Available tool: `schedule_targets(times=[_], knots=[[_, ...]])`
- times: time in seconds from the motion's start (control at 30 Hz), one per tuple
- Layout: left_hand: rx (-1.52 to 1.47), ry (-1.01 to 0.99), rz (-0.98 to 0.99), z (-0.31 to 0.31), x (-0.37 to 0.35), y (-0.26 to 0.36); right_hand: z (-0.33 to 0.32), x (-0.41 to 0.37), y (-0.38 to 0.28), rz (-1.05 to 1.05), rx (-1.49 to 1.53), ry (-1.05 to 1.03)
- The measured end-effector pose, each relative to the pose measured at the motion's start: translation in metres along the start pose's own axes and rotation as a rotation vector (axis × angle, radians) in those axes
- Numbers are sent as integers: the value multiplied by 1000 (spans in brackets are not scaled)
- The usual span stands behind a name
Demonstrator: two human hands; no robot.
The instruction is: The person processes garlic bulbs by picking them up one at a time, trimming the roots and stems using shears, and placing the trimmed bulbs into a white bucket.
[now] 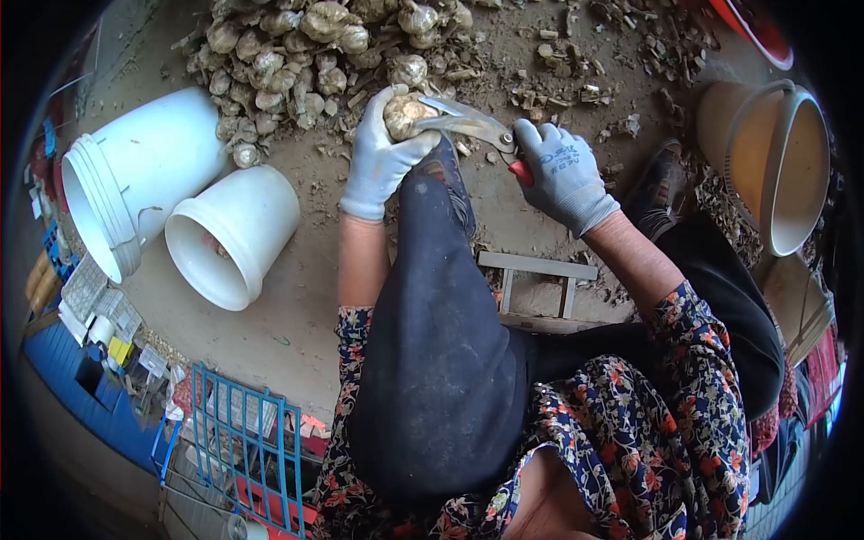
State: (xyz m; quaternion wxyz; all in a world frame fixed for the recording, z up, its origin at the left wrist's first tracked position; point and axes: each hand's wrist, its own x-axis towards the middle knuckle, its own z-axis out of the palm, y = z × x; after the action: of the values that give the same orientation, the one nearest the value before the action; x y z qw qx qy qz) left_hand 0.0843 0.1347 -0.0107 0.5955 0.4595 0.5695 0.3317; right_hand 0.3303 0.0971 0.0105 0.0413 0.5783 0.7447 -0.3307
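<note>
In a pale grey glove, my left hand [380, 155] is wrapped round a garlic bulb [407, 117], above my knee. My right hand [560, 169], gloved too, grips the red handles of the pruning shears [477, 124]. Their metal blades are apart and point left, with the tips at the right side of the bulb. A big pile of garlic bulbs [270, 67] lies on the ground just beyond my left hand.
Two white buckets [157, 148] lie tipped over at the left. A beige bucket [751, 153] stands at the right, near a red-rimmed basin [760, 36]. Cut stem pieces [567, 63] litter the ground ahead. A wooden frame [538, 265] is between my legs; a blue rack [247, 441] is lower left.
</note>
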Motion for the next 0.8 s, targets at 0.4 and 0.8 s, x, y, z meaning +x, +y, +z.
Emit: schedule_targets(times=[0.4, 0.8], knots=[[3, -436, -135, -13, -5, 38, -41, 10, 22, -422, -368, 87], [19, -273, -112, -4, 1, 9, -19, 2, 28, -154, 102, 10]])
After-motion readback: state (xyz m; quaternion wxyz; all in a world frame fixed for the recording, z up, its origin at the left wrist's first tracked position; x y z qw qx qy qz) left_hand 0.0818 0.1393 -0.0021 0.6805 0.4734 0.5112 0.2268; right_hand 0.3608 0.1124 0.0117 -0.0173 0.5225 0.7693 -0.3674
